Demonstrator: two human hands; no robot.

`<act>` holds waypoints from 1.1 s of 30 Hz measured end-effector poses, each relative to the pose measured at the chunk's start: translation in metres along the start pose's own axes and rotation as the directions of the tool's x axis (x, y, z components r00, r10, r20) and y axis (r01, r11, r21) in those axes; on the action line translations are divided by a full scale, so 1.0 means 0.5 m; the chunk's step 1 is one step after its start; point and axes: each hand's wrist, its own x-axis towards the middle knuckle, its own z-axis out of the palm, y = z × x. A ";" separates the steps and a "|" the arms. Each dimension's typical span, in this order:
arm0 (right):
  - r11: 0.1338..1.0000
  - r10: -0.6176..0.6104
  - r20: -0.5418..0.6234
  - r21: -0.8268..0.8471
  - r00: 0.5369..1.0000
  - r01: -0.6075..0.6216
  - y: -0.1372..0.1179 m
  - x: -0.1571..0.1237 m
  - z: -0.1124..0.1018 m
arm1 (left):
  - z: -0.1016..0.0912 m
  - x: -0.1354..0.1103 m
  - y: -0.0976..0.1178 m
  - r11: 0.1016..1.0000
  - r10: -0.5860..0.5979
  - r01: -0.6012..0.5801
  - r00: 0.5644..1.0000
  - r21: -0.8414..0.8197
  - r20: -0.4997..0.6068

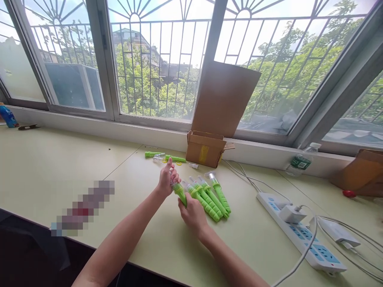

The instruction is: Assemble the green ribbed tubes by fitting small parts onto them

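Observation:
Both hands are closed around one green plastic handle with a clear top [180, 194], held tilted just above the table. My left hand [166, 179] grips its clear upper end, thumb pointing up. My right hand [194, 213] wraps the lower green part, and its fingers hide some of it. Just right of my hands lie several similar green handles with clear tops [209, 197], side by side, with ridged grips. Beyond my left hand are loose green pieces [176, 158], a yellow ring [178, 163] and a small clear cap [194, 166].
An open cardboard box [205, 149] stands against the windowsill. On the right are a white power strip [302, 235] with plugs and cables, a plastic bottle [303, 160] and a brown carton [359, 173]. A blurred patch [83, 209] covers something on the left.

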 end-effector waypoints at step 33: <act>0.324 -0.019 0.668 0.708 0.744 -0.627 -0.025 -0.011 -0.033 | -0.022 0.012 -0.007 0.994 -0.098 0.102 0.992 -0.047 0.085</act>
